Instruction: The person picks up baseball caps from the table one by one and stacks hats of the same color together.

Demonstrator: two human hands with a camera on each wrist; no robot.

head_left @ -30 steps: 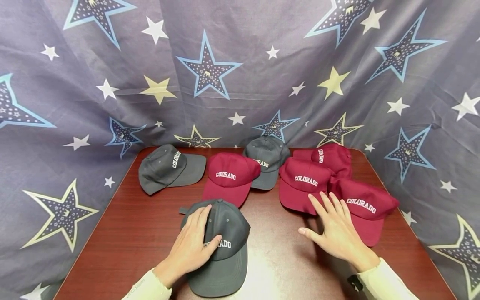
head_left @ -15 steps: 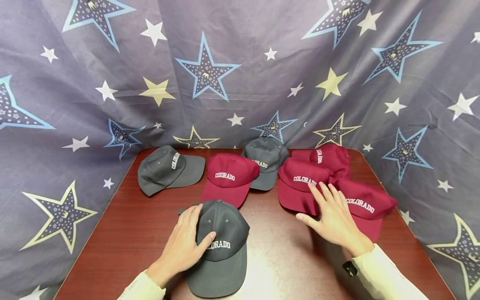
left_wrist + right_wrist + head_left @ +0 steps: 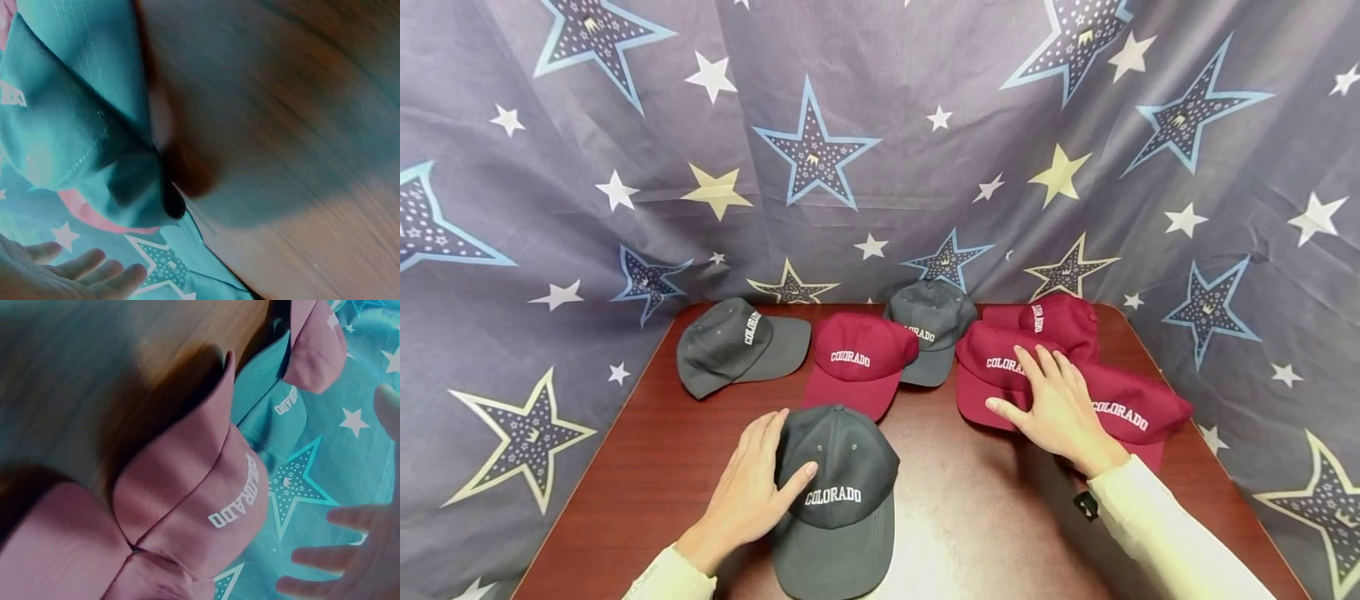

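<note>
A dark grey baseball cap (image 3: 842, 458) with white COLORADO lettering lies at the table's front, brim toward me. My left hand (image 3: 748, 487) is at its left side, fingers extended and the thumb overlapping the crown near the lettering. In the left wrist view those fingers (image 3: 103, 272) show straight, beside the cap. My right hand (image 3: 1060, 408) spreads above a red cap (image 3: 981, 400) and hides part of its lettering. Another red cap (image 3: 1138, 404) lies to the right, partly behind that hand. The right wrist view shows the fingers (image 3: 328, 558) apart, holding nothing.
Along the back stand a grey cap (image 3: 722, 342) turned sideways, a red cap (image 3: 853, 354) overlapping a second grey cap (image 3: 936, 308), and a sideways red cap (image 3: 1075, 321). A star-patterned cloth (image 3: 880, 183) surrounds the brown table (image 3: 632, 483).
My left hand has slid leftward off the grey cap's crown, uncovering its lettering. The right hand has shifted left and farther forward over the red cap. The caps keep their places.
</note>
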